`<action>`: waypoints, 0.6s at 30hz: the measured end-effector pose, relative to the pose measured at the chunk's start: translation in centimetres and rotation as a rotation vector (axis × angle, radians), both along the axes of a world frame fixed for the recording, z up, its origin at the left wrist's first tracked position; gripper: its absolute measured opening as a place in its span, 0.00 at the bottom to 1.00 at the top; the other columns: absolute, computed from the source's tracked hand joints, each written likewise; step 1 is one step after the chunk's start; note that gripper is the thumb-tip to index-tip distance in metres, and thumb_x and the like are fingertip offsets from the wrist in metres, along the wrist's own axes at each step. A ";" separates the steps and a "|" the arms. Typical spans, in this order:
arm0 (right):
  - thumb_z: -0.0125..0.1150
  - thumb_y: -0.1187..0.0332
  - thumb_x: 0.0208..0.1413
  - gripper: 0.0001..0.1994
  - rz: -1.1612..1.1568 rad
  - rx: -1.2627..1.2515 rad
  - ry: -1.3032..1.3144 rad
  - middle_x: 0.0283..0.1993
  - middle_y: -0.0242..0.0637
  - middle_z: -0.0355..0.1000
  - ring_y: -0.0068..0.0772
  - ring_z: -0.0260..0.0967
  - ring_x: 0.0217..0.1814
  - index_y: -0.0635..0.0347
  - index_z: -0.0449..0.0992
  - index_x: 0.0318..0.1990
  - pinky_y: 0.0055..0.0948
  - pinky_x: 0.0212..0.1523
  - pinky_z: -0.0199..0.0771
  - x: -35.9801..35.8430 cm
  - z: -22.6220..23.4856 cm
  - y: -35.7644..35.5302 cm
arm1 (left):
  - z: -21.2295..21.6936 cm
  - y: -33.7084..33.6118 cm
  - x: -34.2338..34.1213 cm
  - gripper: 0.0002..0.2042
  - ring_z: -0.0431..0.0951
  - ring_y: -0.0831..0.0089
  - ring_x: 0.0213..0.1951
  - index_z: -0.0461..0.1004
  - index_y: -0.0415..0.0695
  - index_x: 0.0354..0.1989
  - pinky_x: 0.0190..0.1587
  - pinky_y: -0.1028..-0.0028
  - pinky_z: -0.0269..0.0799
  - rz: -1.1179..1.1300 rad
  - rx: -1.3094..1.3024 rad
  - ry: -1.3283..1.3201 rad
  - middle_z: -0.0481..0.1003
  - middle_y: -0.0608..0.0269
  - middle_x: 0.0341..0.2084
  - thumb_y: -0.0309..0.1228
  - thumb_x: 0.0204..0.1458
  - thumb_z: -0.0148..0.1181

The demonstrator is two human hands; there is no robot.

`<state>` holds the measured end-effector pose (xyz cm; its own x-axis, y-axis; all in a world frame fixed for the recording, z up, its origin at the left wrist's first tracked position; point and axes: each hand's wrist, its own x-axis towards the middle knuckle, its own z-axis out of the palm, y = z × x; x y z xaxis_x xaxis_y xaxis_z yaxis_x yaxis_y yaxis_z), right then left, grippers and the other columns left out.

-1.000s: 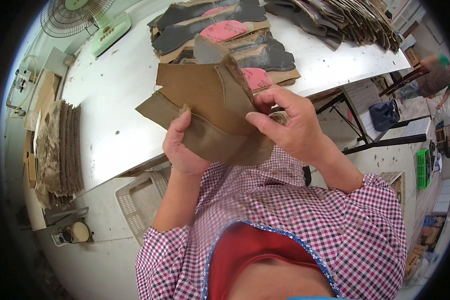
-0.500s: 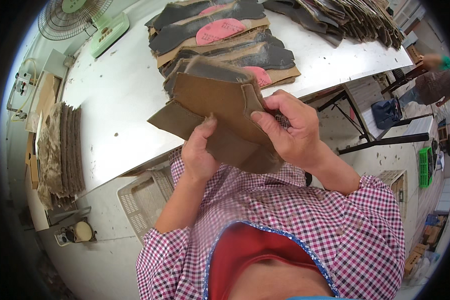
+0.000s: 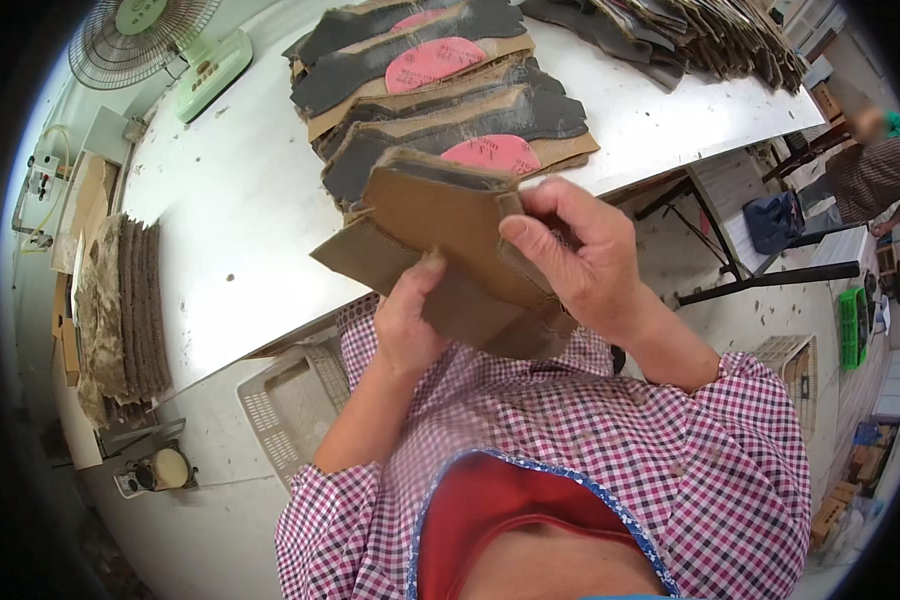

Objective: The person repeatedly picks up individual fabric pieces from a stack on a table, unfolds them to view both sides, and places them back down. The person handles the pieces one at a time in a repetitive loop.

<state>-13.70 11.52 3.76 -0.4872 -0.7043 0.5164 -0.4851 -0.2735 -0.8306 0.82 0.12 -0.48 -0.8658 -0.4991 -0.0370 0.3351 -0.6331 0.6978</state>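
Note:
A fur-edged brown leather piece, sewn from panels and shaped like a boot upper, is held up in front of my body, just off the table's near edge. My left hand pinches its lower left part, thumb on top near a seam. At its right edge my right hand grips it between thumb and fingers; the fingers behind it are mostly hidden. Right behind it on the white table lie overlapping dark grey and tan pieces, some with pink rounded patches.
A thick stack of similar pieces lies at the far right of the table. Furry brown sheets stand at the left. A green fan is at the back left. Below are a plastic crate and a blue bag. Another person is at far right.
The leather piece has shifted slightly down and right and tilted, so less fur shows at its top. Both hands keep hold of it, and the right thumb sits slightly higher.

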 end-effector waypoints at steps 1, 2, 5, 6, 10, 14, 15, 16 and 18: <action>0.63 0.76 0.53 0.05 -0.002 0.006 -0.021 0.25 0.33 0.68 0.18 0.65 0.26 0.66 0.71 0.31 0.20 0.26 0.66 -0.2 0.2 -0.3 | 0.1 0.0 0.0 0.20 0.69 0.63 0.56 0.63 0.34 0.57 0.60 0.66 0.63 -0.001 -0.015 -0.010 0.68 0.53 0.55 0.31 0.58 0.44; 0.63 0.76 0.53 0.05 -0.003 0.011 -0.041 0.25 0.33 0.68 0.18 0.65 0.26 0.65 0.71 0.31 0.20 0.25 0.66 -0.2 0.4 -0.5 | 0.0 0.0 0.0 0.20 0.69 0.63 0.55 0.63 0.34 0.57 0.60 0.66 0.63 -0.014 0.010 -0.017 0.68 0.54 0.55 0.31 0.58 0.45; 0.61 0.73 0.55 0.06 0.067 0.001 -0.132 0.23 0.29 0.66 0.15 0.62 0.25 0.64 0.71 0.30 0.18 0.25 0.63 -0.6 0.3 -0.1 | -0.1 0.0 -0.3 0.20 0.69 0.64 0.54 0.63 0.35 0.57 0.58 0.66 0.64 -0.020 0.024 -0.027 0.68 0.55 0.54 0.31 0.58 0.45; 0.61 0.72 0.56 0.06 0.088 0.006 -0.151 0.23 0.28 0.65 0.14 0.61 0.25 0.64 0.71 0.30 0.18 0.25 0.63 -0.9 0.1 -0.1 | 0.3 0.2 -0.5 0.20 0.70 0.64 0.54 0.63 0.35 0.57 0.58 0.66 0.64 0.006 -0.010 -0.031 0.68 0.55 0.54 0.31 0.58 0.45; 0.59 0.69 0.58 0.09 0.014 0.090 -0.242 0.22 0.22 0.63 0.10 0.57 0.25 0.64 0.72 0.29 0.15 0.26 0.58 -0.7 1.6 -1.1 | 0.2 -0.4 -0.4 0.20 0.71 0.63 0.52 0.63 0.35 0.57 0.56 0.66 0.66 0.001 -0.025 -0.139 0.69 0.55 0.53 0.32 0.57 0.46; 0.57 0.71 0.57 0.08 0.013 -0.073 -0.515 0.23 0.20 0.67 0.09 0.58 0.25 0.63 0.76 0.27 0.14 0.27 0.59 -2.7 1.6 -2.8 | 1.2 -0.9 -1.3 0.24 0.71 0.63 0.53 0.63 0.35 0.57 0.56 0.65 0.66 -0.130 0.103 0.182 0.70 0.54 0.51 0.33 0.52 0.50; 0.57 0.71 0.56 0.08 0.002 -0.147 -0.619 0.23 0.21 0.68 0.09 0.59 0.25 0.63 0.76 0.27 0.14 0.27 0.60 -2.8 2.1 -3.1 | 1.4 -1.0 -1.3 0.25 0.71 0.63 0.53 0.63 0.34 0.58 0.57 0.65 0.65 -0.134 0.081 0.224 0.70 0.54 0.51 0.34 0.51 0.51; 0.57 0.71 0.56 0.08 -0.010 -0.218 -0.721 0.24 0.21 0.69 0.10 0.60 0.25 0.62 0.77 0.27 0.14 0.27 0.61 -3.1 2.3 -3.5 | 0.5 -1.1 -1.2 0.26 0.71 0.63 0.53 0.62 0.35 0.58 0.57 0.65 0.65 -0.136 0.093 0.217 0.70 0.54 0.51 0.34 0.51 0.51; 0.57 0.70 0.55 0.08 -0.063 -0.248 -0.820 0.27 0.27 0.73 0.14 0.66 0.28 0.62 0.78 0.28 0.17 0.31 0.67 -4.0 2.5 -3.8 | -1.6 -0.9 -0.6 0.27 0.71 0.63 0.54 0.62 0.35 0.58 0.57 0.65 0.65 -0.140 0.115 0.192 0.70 0.54 0.52 0.36 0.50 0.52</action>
<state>-17.73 7.71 6.27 -0.8082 -0.5767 0.1192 0.2219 -0.4858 -0.8454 0.19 -0.74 -2.09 -0.9228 -0.3757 0.0855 0.3580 -0.7539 0.5509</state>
